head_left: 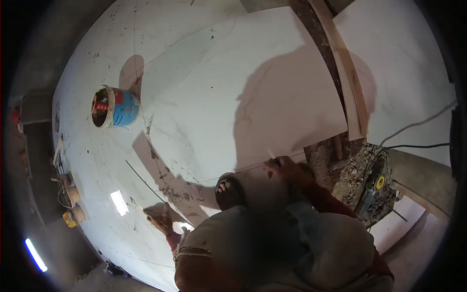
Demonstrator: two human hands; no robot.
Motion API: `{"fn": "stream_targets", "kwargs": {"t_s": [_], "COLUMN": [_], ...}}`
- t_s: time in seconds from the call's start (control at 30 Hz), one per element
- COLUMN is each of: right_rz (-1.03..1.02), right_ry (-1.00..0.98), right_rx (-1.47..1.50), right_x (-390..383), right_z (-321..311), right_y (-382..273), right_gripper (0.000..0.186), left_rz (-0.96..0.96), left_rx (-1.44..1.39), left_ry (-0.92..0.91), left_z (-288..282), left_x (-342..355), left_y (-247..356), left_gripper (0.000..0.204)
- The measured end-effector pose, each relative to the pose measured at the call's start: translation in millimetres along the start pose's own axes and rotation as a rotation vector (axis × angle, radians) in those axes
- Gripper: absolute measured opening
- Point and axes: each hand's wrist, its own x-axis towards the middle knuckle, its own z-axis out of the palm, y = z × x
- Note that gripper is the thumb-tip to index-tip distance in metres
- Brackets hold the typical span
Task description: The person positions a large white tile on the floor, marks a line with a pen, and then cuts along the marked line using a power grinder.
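Note:
My right hand (284, 170) is closed on a thin pale stick (271, 154), held over the white marble-look tile (282, 107) near the dark seam. My left hand (158, 216) is low at the left, its fingers bent beside a long thin dark strip (146, 182) on the tiles; whether it grips anything is hidden. My sandalled foot (226, 192) is between my hands, on the tile. Shadows of my head and arm fall across the surface.
A blue bucket (125, 108) stands upper left. Wooden boards (352, 82) run along a gap at right, by exposed rubble (335, 170), cables (418, 145) and an angle grinder (369, 194) with a yellow disc. A yellow tool (69, 218) and other items sit at the far left edge.

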Motion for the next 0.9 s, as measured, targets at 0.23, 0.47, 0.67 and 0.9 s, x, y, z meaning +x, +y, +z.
{"fn": "stream_targets", "kwargs": {"t_s": [0.23, 0.47, 0.67, 0.9], "right_rz": [-0.445, -0.418, -0.27, -0.264], "right_ry": [-0.238, -0.259, 0.16, 0.203], "right_rx": [-0.261, -0.022, -0.228, -0.18], "right_x": [15, 12, 37, 50], "right_z": [67, 67, 30, -10], "right_y": [-32, -79, -49, -18], "right_gripper": [0.049, 0.043, 0.039, 0.042], "left_rz": [0.174, 0.69, 0.421, 0.142], "left_rx": [-0.534, -0.769, -0.101, -0.07], "left_ry": [-0.294, -0.466, -0.2, -0.303], "left_z": [1, 118, 248, 235], "left_x": [98, 183, 160, 84], "left_y": [211, 375, 427, 495], "left_gripper": [0.037, 0.015, 0.093, 0.103]}}
